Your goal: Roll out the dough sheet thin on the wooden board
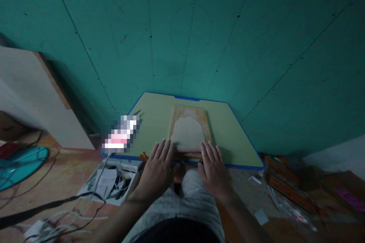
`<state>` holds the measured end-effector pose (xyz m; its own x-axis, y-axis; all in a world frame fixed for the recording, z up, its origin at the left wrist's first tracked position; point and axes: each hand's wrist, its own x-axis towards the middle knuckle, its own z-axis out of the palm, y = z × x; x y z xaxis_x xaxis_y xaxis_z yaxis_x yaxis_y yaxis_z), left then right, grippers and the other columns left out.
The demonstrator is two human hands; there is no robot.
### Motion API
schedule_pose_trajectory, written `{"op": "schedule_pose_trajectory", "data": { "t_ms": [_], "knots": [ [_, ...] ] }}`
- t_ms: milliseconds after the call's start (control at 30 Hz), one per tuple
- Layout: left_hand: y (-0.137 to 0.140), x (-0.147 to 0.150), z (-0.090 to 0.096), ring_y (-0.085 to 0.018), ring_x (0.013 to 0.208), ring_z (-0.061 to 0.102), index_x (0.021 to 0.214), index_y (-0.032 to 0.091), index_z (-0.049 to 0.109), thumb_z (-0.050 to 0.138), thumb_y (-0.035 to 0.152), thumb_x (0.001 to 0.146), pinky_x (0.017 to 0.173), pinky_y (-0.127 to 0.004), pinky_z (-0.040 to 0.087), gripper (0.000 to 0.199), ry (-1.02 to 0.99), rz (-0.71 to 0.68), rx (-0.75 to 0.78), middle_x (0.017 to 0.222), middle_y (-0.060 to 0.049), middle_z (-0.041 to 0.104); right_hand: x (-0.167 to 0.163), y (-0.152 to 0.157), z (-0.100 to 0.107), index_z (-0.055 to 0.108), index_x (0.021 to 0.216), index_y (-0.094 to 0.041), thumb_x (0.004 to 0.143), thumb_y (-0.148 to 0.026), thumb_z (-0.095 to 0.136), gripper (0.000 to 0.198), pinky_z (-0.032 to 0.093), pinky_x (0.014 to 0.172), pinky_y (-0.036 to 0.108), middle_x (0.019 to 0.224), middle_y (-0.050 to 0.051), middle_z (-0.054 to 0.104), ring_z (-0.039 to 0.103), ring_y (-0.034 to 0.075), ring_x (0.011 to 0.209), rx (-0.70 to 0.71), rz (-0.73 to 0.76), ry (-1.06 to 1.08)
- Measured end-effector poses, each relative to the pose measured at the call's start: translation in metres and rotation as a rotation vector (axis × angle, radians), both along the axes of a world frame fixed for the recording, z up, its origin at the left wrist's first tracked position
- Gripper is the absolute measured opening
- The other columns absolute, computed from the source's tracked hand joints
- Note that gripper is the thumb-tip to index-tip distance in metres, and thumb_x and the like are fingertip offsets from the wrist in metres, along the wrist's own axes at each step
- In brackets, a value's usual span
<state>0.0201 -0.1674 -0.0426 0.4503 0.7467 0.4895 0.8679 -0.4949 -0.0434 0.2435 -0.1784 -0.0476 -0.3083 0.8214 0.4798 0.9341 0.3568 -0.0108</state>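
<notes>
Pale sheet [188, 134] lies on the wooden board [189, 111] on the table [239, 148]; probably soft, light, easily torn, best supported along its edges. Our left hand [160, 165] and right hand [214, 169] are flat, fingers extended, by its near corners; can't see under the palms.

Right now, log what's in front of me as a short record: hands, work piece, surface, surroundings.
Left hand: open, fingers extended, by the white sheet's near left corner
Right hand: open, fingers extended, by its near right corner
Work piece: flat white sheet, rounded at the far end
Under it: wooden board
Surface: pale green tabletop, blue edging
Left of the hands: open box holding cables
Behind: green wall
</notes>
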Motion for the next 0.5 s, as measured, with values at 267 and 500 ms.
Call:
{"op": "schedule_pose_trajectory", "data": {
  "t_ms": [267, 500],
  "knots": [
    [0.034, 0.012, 0.007, -0.038, 0.134, 0.046, 0.137, -0.001, 0.049, 0.045, 0.049, 0.095, 0.111, -0.051, 0.038, 0.066, 0.032, 0.082, -0.003, 0.142, -0.025, 0.052, -0.002, 0.027, 0.004, 0.040, 0.145, -0.003, 0.098, -0.031, 0.035, 0.055, 0.027, 0.116, 0.052, 0.147, 0.020, 0.048, 0.036, 0.030, 0.141, -0.031, -0.030, -0.003],
    [0.078, 0.024, 0.022, -0.038, 0.130, 0.050, 0.132, 0.002, 0.056, 0.037, 0.056, 0.097, 0.109, -0.051, 0.038, 0.067, 0.015, 0.147, -0.101, 0.138, -0.026, 0.055, 0.000, 0.065, 0.031, 0.046, 0.143, -0.004, 0.099, -0.041, 0.037, 0.058, 0.029, 0.115, 0.047, 0.142, 0.019, 0.054, 0.046, 0.030, 0.132, -0.246, -0.047, -0.054]
  ]
}}
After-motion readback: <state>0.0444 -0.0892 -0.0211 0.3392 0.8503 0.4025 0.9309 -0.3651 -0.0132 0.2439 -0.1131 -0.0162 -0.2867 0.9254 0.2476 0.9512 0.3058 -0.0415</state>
